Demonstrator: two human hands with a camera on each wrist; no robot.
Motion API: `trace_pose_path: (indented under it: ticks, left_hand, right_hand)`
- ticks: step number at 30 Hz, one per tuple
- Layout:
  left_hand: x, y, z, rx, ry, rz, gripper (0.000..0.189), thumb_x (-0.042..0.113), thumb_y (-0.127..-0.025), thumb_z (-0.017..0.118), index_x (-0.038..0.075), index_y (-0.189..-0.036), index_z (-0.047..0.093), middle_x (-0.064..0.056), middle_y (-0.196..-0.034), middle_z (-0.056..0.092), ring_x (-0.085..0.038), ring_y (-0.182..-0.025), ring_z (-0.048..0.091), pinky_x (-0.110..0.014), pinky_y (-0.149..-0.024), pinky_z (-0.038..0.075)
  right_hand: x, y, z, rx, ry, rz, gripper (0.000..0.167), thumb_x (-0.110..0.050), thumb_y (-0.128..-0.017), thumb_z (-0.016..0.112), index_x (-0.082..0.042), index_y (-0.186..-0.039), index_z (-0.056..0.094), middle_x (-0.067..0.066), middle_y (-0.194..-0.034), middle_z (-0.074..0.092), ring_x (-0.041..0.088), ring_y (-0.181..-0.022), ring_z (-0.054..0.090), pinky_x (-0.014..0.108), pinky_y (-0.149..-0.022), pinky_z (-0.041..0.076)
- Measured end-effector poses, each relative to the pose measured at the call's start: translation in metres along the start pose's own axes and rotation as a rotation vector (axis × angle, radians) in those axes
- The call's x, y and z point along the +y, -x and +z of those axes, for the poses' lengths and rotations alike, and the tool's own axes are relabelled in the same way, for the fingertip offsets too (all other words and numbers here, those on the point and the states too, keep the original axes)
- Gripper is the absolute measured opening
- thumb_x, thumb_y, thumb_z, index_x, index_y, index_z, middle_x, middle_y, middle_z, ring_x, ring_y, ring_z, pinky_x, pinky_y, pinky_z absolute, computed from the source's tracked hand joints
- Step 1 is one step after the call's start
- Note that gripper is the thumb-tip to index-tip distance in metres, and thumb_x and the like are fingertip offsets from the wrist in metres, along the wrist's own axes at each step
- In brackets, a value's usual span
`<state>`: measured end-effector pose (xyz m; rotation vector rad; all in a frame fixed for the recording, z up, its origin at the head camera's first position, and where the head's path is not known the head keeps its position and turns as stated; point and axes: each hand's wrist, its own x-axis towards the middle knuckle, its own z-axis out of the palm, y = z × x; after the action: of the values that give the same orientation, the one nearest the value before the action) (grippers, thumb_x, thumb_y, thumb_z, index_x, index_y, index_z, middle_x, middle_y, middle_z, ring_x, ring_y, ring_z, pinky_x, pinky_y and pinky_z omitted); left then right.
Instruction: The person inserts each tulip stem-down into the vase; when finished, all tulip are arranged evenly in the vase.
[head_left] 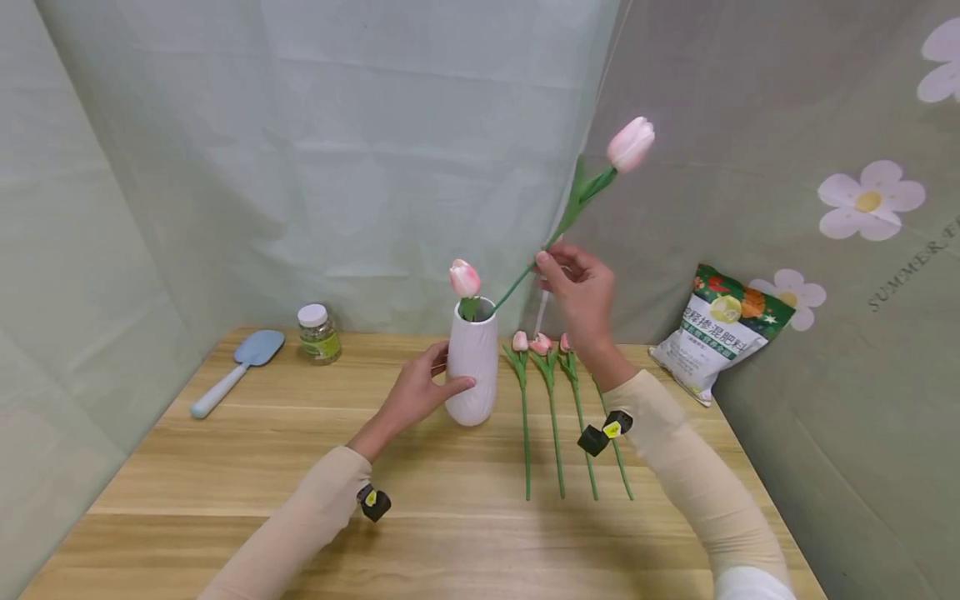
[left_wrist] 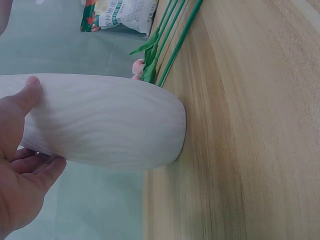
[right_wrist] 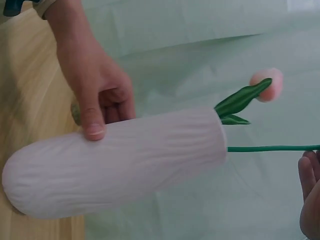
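A white ribbed vase [head_left: 480, 367] stands upright on the wooden table. My left hand [head_left: 414, 388] grips its side, thumb across the front and fingers round the back; the left wrist view shows this grip on the vase wall [left_wrist: 110, 122]. One pink tulip [head_left: 464, 279] is in the vase, its head above the rim. Between thumb and fingers, my right hand [head_left: 583, 292] pinches the green stem of another pink tulip [head_left: 632, 146], which leans up to the right. That stem's lower end [right_wrist: 270, 148] is at the vase mouth; its tip is hidden inside.
Several tulips [head_left: 555, 417] lie side by side on the table, right of the vase. A white and green printed bag [head_left: 712, 333] leans at the back right. A white-lidded jar [head_left: 319, 335] and a blue hand trowel [head_left: 238, 371] are at the left.
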<state>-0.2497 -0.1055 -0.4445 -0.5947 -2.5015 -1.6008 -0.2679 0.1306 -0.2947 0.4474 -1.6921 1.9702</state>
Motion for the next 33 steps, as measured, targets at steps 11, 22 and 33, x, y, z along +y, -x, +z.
trace_pose_path:
  ticks: [11, 22, 33]
  left_hand:
    - [0.0, 0.0, 0.0, -0.007, 0.001, -0.001, 0.074, 0.03, -0.085, 0.085, 0.001, -0.144, 0.051, -0.02, -0.139, 0.061, -0.034, -0.127, 0.061, -0.047, -0.108, 0.052]
    - [0.0, 0.0, 0.0, -0.002, 0.011, 0.011, 0.072, 0.026, -0.086, 0.085, 0.0, -0.143, 0.051, -0.02, -0.138, 0.061, -0.034, -0.126, 0.061, -0.046, -0.108, 0.052]
    - [0.002, 0.0, 0.0, -0.003, 0.011, 0.008, 0.071, 0.027, -0.086, 0.085, 0.0, -0.143, 0.051, -0.02, -0.137, 0.062, -0.033, -0.127, 0.061, -0.046, -0.108, 0.052]
  right_hand:
    - [0.026, 0.018, 0.007, -0.103, 0.142, 0.017, 0.019, -0.007, -0.092, 0.076, 0.009, -0.102, 0.073, -0.004, -0.083, 0.075, 0.01, -0.073, 0.07, 0.024, -0.058, 0.059]
    - [0.044, 0.028, 0.007, -0.183, 0.277, 0.087, 0.02, -0.013, -0.093, 0.076, 0.004, -0.104, 0.076, 0.008, -0.091, 0.074, 0.01, -0.069, 0.066, 0.035, -0.061, 0.062]
    - [0.051, 0.036, 0.008, -0.24, 0.295, 0.098, 0.022, -0.014, -0.094, 0.075, 0.005, -0.107, 0.075, 0.017, -0.097, 0.073, 0.009, -0.07, 0.064, 0.023, -0.058, 0.058]
